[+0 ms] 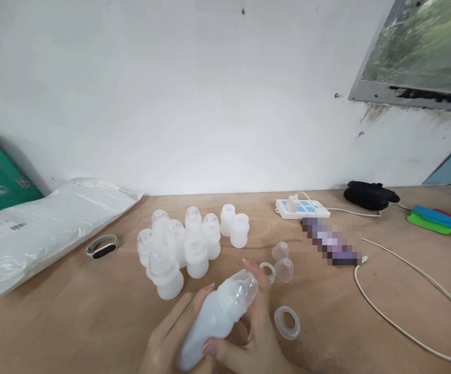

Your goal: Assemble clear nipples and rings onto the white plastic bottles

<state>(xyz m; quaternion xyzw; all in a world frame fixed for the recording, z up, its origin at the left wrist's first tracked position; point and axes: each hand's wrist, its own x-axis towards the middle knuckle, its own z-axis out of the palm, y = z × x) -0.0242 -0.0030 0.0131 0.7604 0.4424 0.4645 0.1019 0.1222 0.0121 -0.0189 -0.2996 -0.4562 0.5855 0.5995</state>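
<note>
Tilted up to the right, a translucent white baby bottle (212, 317) with a clear cap over its top lies between my two hands. My left hand (174, 332) is wrapped round the lower body from the left. My right hand (254, 332) grips it from the right, with the thumb on the body and a finger by the clear cap. Behind them stands a group of capped baby bottles (197, 257). Two uncapped bottles (240, 231) are at the group's right. To the right lie two clear caps (284, 270) and two ring collars (287, 322).
At the left lie a fitness band (103, 246) and a white plastic parcel (54, 228). Further right are a power strip (302, 209), a pixelated phone-like object (330, 241), a looping white cable (389, 332), a black case (371, 195) and colourful spatulas (436, 221). A wall rises behind the table.
</note>
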